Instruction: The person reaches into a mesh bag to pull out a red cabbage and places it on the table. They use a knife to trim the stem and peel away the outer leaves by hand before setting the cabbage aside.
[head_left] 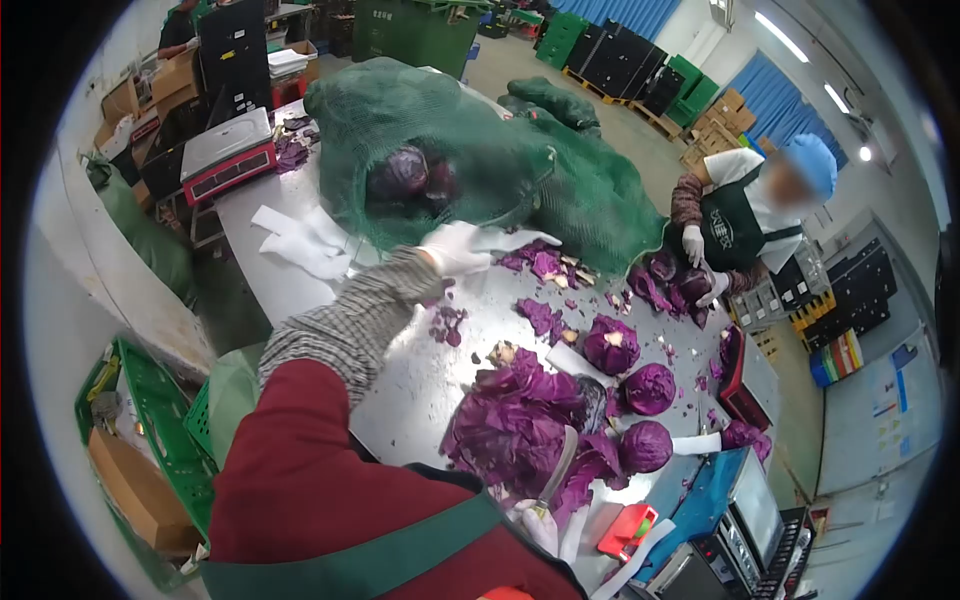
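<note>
My left hand (pixel 457 250), in a white glove, stretches across the metal table beside the green mesh bag (pixel 420 130). Its fingers are closed on a white foam strip (pixel 515 240) that sticks out to the right. Low in the view, my gloved right hand (pixel 540 527) is closed around a knife (pixel 562 465), its blade pointing up; my body partly hides this hand. The blade lies in front of a heap of loose purple cabbage leaves (pixel 505 415). Trimmed red cabbages (pixel 651 389) sit just right of the heap. More red cabbages (pixel 400 172) show through the mesh.
Across the table a co-worker (pixel 755 210) in gloves handles a red cabbage (pixel 692 285). A scale (pixel 228 155) stands at the far left corner. White foam sheets (pixel 300 245) lie along the left edge. A red tape dispenser (pixel 627 530) and a machine with a screen (pixel 755 510) are at lower right.
</note>
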